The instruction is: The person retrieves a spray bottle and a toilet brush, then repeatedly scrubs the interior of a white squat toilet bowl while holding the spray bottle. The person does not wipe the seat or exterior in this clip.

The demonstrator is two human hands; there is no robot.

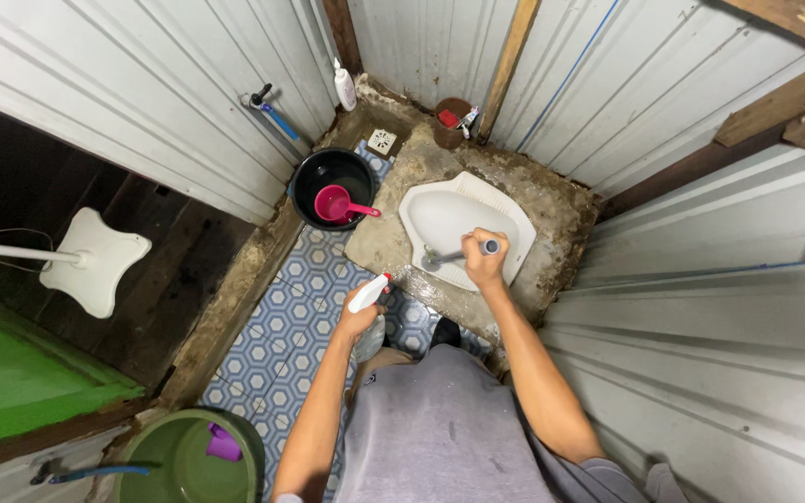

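Note:
My right hand (484, 264) grips the grey handle of a toilet brush (458, 253), whose head rests inside the white squat toilet pan (449, 216). My left hand (359, 319) holds a white spray bottle (369, 292) with a red nozzle tip, raised just left of the pan's concrete base (552, 210). Both arms reach forward from my grey shirt.
A black bucket (309, 177) with a pink scoop (337, 204) stands left of the pan. A floor drain (382, 142), a white bottle (345, 88) and a brown pot (452, 119) sit at the back. Corrugated metal walls close in on both sides. A green bucket (188, 458) is near left.

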